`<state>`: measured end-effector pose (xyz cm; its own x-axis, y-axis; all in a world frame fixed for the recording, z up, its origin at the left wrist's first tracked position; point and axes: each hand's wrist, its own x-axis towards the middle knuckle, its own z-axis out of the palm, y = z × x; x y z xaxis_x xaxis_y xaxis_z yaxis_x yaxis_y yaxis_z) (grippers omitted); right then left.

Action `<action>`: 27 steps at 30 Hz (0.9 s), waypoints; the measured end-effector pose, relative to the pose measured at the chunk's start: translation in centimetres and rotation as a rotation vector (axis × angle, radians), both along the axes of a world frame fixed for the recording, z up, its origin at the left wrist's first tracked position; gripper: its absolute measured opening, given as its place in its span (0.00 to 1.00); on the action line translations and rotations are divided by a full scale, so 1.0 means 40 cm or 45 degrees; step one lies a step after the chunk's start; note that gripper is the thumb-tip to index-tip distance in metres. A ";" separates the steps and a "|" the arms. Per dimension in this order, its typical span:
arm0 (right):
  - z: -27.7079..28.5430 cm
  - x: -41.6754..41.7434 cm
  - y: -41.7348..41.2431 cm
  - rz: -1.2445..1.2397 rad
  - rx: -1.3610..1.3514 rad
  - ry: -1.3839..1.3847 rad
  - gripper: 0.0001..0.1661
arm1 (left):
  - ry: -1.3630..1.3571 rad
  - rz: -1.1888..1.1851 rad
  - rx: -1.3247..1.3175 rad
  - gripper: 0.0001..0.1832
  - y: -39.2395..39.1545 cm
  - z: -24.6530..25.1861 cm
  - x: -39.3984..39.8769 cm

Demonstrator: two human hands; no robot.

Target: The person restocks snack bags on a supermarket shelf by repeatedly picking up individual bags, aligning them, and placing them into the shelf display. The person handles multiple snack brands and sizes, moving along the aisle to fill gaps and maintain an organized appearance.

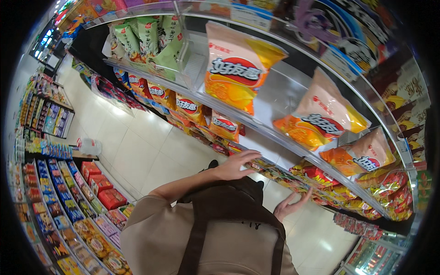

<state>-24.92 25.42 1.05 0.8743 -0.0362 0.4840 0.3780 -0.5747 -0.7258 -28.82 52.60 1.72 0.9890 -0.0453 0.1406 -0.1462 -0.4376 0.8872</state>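
My left hand (238, 164) is held before the lower shelf, fingers spread, with nothing in it. Lower right, my right hand (290, 204) also has its fingers apart and holds nothing. Above them, a clear-fronted shelf (275, 129) bears three pink and orange chip bags: one standing upright (233, 68), one leaning (321, 111) and one tilted at the right end (364, 154). A similar chip bag (223, 124) sits on the lower shelf, just above my left hand. Red and yellow snack bags (318, 174) lie on that shelf to the right.
Green snack packets (147, 37) stand in a box on the upper shelf's left part. Another rack with red boxes (99, 182) runs along the left side. A clear plastic container (89, 146) is beside it, near the tiled floor (137, 147) of the aisle.
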 end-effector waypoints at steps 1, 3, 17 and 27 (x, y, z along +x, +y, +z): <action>-0.004 -0.017 0.049 0.025 -0.029 -0.004 0.34 | -0.045 0.036 0.010 0.29 0.053 -0.024 -0.034; -0.027 -0.042 0.153 0.113 -0.061 0.015 0.31 | -0.067 0.119 -0.016 0.24 0.151 -0.059 -0.090; -0.004 -0.017 0.553 0.792 -0.210 0.179 0.20 | -0.189 0.636 -0.036 0.34 0.326 -0.067 -0.082; -0.001 0.002 0.546 0.861 -0.112 0.314 0.22 | -0.193 0.679 0.067 0.32 0.284 -0.062 -0.069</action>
<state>-24.82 47.24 1.01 0.7756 0.5811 0.2464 0.5028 -0.3329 -0.7977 -31.59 63.96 -0.77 0.8455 0.4455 0.2944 -0.0167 -0.5291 0.8484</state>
